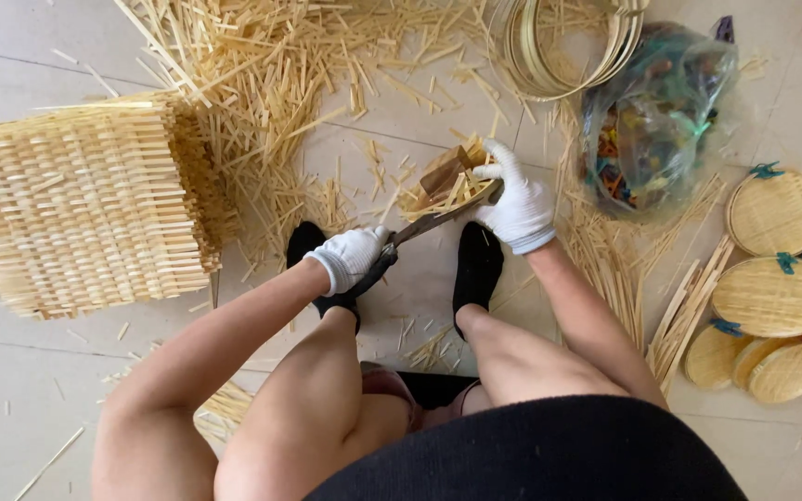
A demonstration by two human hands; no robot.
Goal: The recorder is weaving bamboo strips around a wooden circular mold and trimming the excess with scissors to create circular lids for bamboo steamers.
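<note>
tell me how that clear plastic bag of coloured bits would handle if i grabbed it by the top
The plastic bag looks thin and crumpled, so it would probably sag and shift. Its small coloured pieces look light. The top seems gathered, so spilling seems unlikely, though I cannot be sure.

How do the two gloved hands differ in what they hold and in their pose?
The left hand is closed in a fist around the knife's dark handle; the right hand presses on the far end of the blade, with one finger stretched out. The left hand lies nearer the person, the right farther. Both wear white gloves.
</note>
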